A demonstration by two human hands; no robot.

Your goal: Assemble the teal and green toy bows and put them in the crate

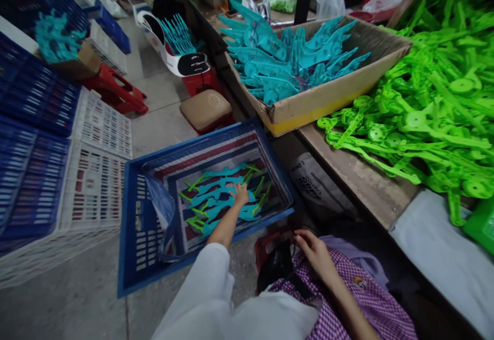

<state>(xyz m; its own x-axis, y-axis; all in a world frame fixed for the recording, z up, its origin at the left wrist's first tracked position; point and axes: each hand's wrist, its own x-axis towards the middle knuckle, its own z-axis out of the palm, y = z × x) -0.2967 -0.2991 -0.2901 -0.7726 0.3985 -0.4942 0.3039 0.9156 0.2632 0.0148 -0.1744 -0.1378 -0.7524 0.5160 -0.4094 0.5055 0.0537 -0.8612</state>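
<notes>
My left hand [240,194] reaches down into a blue plastic crate [131,216], fingers spread over flat turquoise plastic parts [219,188]. Those parts lie in rows with bright green pieces [196,221] at their ends. A striped woven sheet [170,211] lines the crate. Whether the fingertips touch the parts, I cannot tell. By my lap, near a dark bag-like item [276,265], my right hand [314,250] is loosely bent with its thumb and forefinger slightly apart. Nothing shows in it.
A cardboard box [332,98] of turquoise parts stands on the workbench [347,167], beside a heap of green plastic parts [436,119]. White crates [96,185] are stacked at left. A padded stool [206,108] sits beyond the blue crate.
</notes>
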